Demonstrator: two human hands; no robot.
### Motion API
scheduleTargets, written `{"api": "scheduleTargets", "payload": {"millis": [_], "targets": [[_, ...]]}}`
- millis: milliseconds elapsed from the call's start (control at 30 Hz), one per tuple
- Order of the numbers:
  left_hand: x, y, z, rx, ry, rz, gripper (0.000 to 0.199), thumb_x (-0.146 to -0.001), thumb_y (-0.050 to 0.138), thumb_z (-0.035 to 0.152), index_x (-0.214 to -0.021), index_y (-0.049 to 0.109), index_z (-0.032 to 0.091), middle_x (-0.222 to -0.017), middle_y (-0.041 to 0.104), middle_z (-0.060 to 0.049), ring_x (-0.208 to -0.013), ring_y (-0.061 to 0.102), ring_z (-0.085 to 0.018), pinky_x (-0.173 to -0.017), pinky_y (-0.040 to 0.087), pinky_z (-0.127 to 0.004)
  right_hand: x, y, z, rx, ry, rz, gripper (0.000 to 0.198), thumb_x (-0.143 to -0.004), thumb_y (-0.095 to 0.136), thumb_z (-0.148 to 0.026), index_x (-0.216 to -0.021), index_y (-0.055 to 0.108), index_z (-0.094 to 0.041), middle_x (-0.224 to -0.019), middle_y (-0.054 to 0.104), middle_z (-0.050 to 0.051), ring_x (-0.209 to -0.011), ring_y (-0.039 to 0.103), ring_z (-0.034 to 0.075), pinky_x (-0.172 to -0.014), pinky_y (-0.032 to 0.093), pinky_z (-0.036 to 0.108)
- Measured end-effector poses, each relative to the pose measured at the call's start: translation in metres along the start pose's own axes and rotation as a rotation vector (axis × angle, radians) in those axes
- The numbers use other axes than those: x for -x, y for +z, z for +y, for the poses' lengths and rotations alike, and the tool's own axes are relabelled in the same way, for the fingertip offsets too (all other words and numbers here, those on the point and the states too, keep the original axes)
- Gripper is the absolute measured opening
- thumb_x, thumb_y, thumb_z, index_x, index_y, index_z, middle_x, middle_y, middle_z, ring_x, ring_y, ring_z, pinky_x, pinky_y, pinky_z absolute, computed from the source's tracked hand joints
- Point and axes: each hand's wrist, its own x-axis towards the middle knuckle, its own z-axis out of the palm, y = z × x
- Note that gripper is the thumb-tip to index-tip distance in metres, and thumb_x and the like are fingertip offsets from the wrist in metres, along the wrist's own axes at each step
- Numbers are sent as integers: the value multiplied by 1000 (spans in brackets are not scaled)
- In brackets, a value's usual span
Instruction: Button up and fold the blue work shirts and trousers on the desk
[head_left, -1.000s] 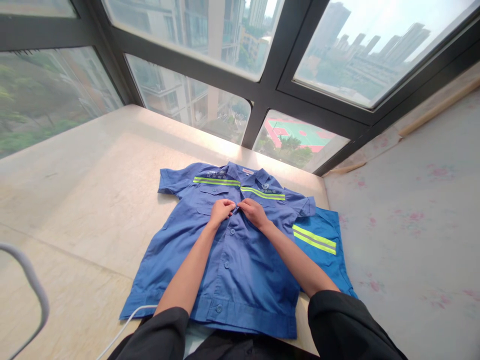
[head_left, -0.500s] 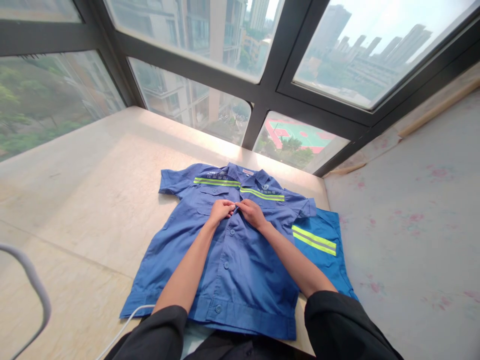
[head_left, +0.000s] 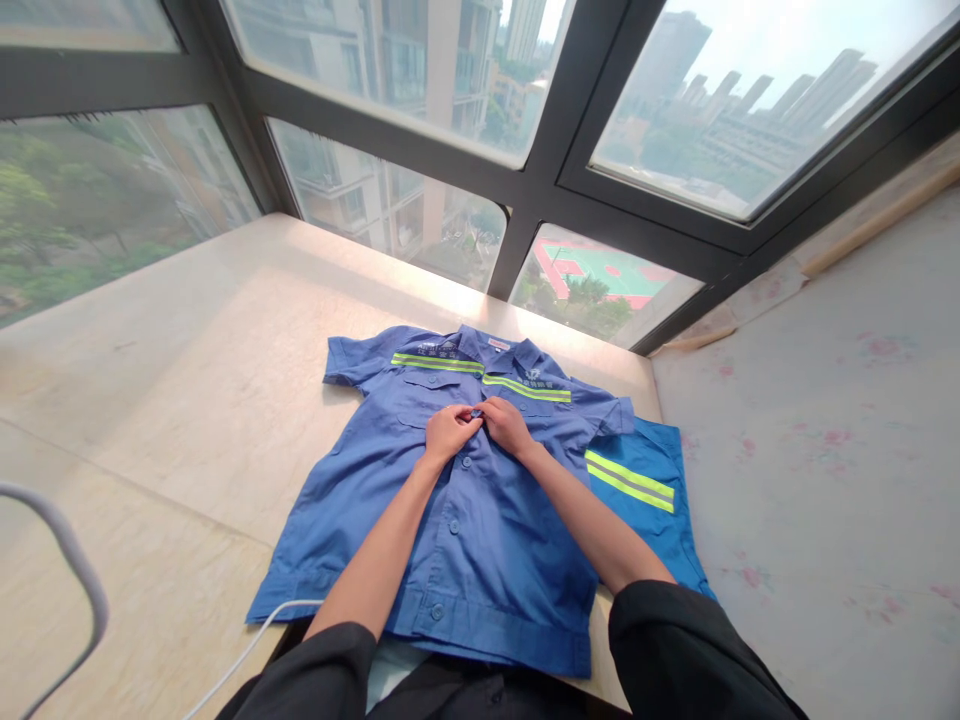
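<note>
A blue short-sleeved work shirt (head_left: 517, 530) with yellow-green reflective stripes lies spread front side up, its collar toward the window. At the front placket, below the chest stripe, my left hand (head_left: 448, 432) and my right hand (head_left: 507, 424) meet with fingertips pinched on the cloth. A shirt button (head_left: 475, 413) shows between the fingertips; whether it sits in its hole I cannot tell. Lower on the placket, several buttons run down to the hem, among them a middle button (head_left: 454, 527) and a hem button (head_left: 437, 611).
A brighter blue folded garment (head_left: 637, 520) with a reflective stripe lies partly under the shirt at right. A white cable (head_left: 255, 640) runs by the left hem, and a grey curved tube (head_left: 71, 560) stands at far left. Windows (head_left: 517, 230) and a floral wall (head_left: 817, 480) border the pale ledge (head_left: 187, 380).
My left hand has turned and shifted slightly right, its fingers closer to the right fingertips at the button. My right hand stays nearly in place. The view has shifted slightly.
</note>
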Motion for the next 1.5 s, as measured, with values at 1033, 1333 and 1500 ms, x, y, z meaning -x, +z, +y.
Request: {"api": "scheduleTargets", "payload": {"millis": [1033,1333,1500], "targets": [[0,3,7,-236,-25,-55,32,-91,50,25,-111,75,27,-115,74,-5,-106,66,-23,-90,48,-30,-11,-7,-2,-166,107,27,13,-94,57,-21,-105,63,-18,-108,60,10,-90,58,21,-81,47,32],[3,4,10,-255,-36,-41,30,-92,50,25,-109,74,27,-113,74,-5,-104,66,-22,-86,47,-29,-1,-14,-6,-163,104,40,10,-93,60,-20,-93,70,-22,-94,64,6,-92,60,21,-84,47,33],[6,5,14,-265,-37,-16,27,-90,53,28,-108,73,26,-110,72,-6,-101,65,-22,-84,46,-28,-1,-10,1,-118,67,-24,18,-94,59,-18,-99,75,-24,-92,68,5,-90,61,19,-80,45,31]]}}
